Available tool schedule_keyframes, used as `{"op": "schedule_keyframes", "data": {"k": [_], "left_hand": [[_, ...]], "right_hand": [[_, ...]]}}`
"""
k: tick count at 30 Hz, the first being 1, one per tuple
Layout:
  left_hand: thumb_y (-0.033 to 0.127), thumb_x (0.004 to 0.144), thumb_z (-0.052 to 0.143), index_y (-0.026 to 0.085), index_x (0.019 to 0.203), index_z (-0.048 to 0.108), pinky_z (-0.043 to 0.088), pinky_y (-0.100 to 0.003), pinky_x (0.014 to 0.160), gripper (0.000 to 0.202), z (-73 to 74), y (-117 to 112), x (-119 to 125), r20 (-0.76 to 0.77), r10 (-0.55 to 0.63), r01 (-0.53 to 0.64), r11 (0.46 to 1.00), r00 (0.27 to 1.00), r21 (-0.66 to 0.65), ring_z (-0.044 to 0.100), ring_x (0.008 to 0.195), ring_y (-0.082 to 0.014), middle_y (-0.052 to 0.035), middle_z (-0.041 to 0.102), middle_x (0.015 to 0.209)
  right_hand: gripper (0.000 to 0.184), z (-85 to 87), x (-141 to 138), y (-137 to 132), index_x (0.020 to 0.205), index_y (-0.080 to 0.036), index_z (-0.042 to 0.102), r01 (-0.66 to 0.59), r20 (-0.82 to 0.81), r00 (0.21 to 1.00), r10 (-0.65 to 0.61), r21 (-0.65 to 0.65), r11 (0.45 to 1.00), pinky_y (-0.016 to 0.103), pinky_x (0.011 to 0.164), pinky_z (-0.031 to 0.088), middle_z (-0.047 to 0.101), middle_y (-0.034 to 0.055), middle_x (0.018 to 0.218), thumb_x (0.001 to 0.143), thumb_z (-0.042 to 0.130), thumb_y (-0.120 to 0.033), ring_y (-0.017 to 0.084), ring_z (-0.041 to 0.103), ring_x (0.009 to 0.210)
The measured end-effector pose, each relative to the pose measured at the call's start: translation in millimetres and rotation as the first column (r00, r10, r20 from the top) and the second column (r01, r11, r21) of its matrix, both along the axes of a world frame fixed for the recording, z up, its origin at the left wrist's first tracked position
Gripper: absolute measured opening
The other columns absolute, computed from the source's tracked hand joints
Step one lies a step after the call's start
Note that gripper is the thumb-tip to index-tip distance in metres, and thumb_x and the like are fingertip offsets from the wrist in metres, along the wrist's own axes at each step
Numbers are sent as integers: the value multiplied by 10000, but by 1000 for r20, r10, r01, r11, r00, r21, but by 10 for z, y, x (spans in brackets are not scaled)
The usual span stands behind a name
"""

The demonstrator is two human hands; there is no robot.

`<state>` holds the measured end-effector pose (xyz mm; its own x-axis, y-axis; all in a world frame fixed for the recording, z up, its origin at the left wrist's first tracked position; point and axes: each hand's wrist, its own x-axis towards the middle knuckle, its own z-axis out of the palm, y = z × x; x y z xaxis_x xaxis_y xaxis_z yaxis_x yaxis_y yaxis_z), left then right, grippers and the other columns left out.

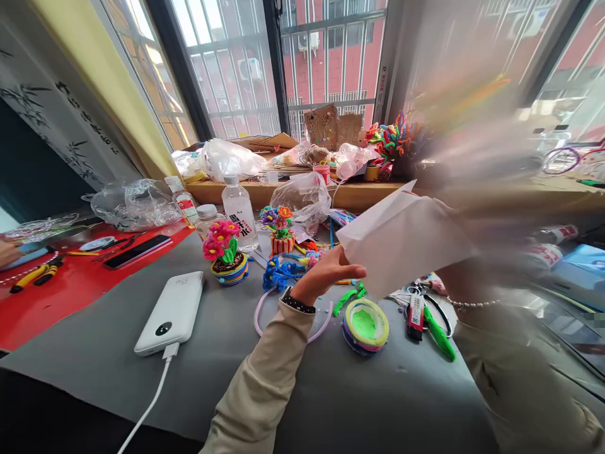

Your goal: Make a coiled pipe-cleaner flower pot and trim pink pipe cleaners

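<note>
My left hand (325,276) reaches over the grey table, its fingers at the lower left corner of a white sheet-like piece (406,236). Whether that is paper or a flat bag I cannot tell. My right hand (466,274) is smeared by motion behind the sheet, with a beaded bracelet at the wrist; its fingers do not show. A blurred, see-through bundle with orange and yellow streaks (472,94) rises above it. Below the sheet stand a striped round pot with green filling (365,323) and bits of green clay (348,299). Blue pipe-cleaner flowers (281,272) lie by my left wrist.
A pink flower pot (229,268), a smaller flower pot (282,239) and water bottles (239,211) stand behind. A power bank (171,312) with a white cable lies left. Keys with a red-black tag (416,315) lie right. Another person's hand (7,251) shows far left, near pliers (38,274).
</note>
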<state>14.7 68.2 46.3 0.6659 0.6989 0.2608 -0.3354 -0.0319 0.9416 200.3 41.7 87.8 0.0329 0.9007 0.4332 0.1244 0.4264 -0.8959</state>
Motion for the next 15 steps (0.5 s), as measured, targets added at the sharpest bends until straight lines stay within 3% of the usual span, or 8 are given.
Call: {"op": "schedule_keyframes", "data": {"k": [3, 6, 8, 10, 12, 15], "left_hand": [[387, 556, 723, 151, 972, 614, 440, -284, 748, 491, -84, 28, 17, -9, 205, -205, 969, 979, -141, 580, 861, -189, -59, 656, 940], [367, 579, 706, 134, 848, 643, 438, -267, 710, 361, -119, 92, 23, 1, 423, -410, 879, 906, -242, 578, 769, -154, -37, 666, 850], [327, 575, 711, 133, 837, 641, 435, -257, 727, 334, -131, 134, 21, 27, 492, -476, 853, 870, -212, 573, 774, -142, -30, 665, 848], [318, 595, 697, 130, 886, 625, 434, -252, 750, 353, -141, 163, 16, 49, 521, -510, 849, 852, -140, 568, 808, -141, -41, 658, 897], [320, 617, 682, 118, 950, 596, 438, -256, 757, 399, -151, 181, 10, 47, 525, -522, 851, 850, -58, 564, 839, -149, -67, 641, 958], [288, 610, 695, 133, 1117, 493, 450, -259, 748, 567, -165, 200, -7, 60, 538, -542, 838, 841, 67, 565, 857, -158, -79, 618, 995]], "right_hand": [[576, -83, 29, 65, 1071, -211, 555, -113, -140, 985, 98, -106, 988, 321, 702, 486, 626, 67, 968, 811, 209, -592, 214, 578, 920], [497, -137, 81, 87, 1105, -218, 526, -204, -215, 962, 168, -159, 966, 294, 718, 485, 589, 76, 1082, 736, 469, -547, 193, 569, 940], [592, -154, 101, 87, 1192, -252, 448, -171, -130, 980, 149, -173, 970, 288, 716, 487, 583, 65, 1097, 655, 631, -419, 177, 572, 917], [702, -164, 100, 83, 1249, -269, 388, -132, -22, 991, 130, -180, 975, 289, 699, 487, 618, 50, 1018, 618, 678, -366, 165, 581, 863], [615, -173, 86, 81, 1178, -226, 489, -71, 74, 994, 84, -165, 984, 278, 688, 478, 643, 47, 923, 614, 678, -379, 158, 581, 815], [389, -174, 71, 78, 930, -170, 647, 127, 226, 969, -98, -116, 985, 243, 635, 457, 652, 44, 848, 614, 672, -395, 139, 569, 740]]}}
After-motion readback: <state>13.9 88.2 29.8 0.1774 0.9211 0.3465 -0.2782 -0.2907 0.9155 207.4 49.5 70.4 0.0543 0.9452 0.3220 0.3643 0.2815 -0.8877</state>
